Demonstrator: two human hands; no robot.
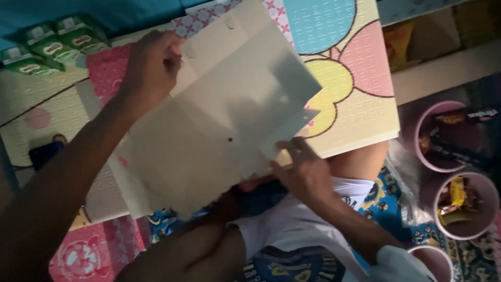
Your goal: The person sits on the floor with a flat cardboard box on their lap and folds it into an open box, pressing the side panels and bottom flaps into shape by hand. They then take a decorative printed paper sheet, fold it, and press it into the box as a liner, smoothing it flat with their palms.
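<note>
- A foam mat (pixel 360 78) with pastel balloon shapes in blue, pink and yellow covers the floor; its edge ends just above the person's bare knee (pixel 360 159).
- A large white card (pixel 219 130) lies tilted over the mat, with a folded flap on its right half and small round holes near its top edge and its middle.
- Left of the card, at the top corner of the view, three green drink cartons (pixel 49 44) stand in a row on the mat.
- Right of the card, off the mat, sit three pink tubs (pixel 449 209); two hold wrapped sweets, and the lowest is cut off by the frame.
- Below the card the person's lap shows a white shirt (pixel 292 224) and patterned blue cloth (pixel 386 198).
- The room is dim; the left forearm is a dark shape in the foreground, and the sweets in the upper tub are hard to make out.
- The shelf or ledge (pixel 443 68) above the tubs is blurred, and what stands behind it cannot be told.
- The left hand (pixel 151 68) grips the card's upper left edge, fingers curled over it and clamped on the sheet.
- The right hand (pixel 305 167) holds the card's lower right edge below the flap, fingers (pixel 295 149) spread slightly and pressed against the sheet, with the thumb hidden behind it.
</note>
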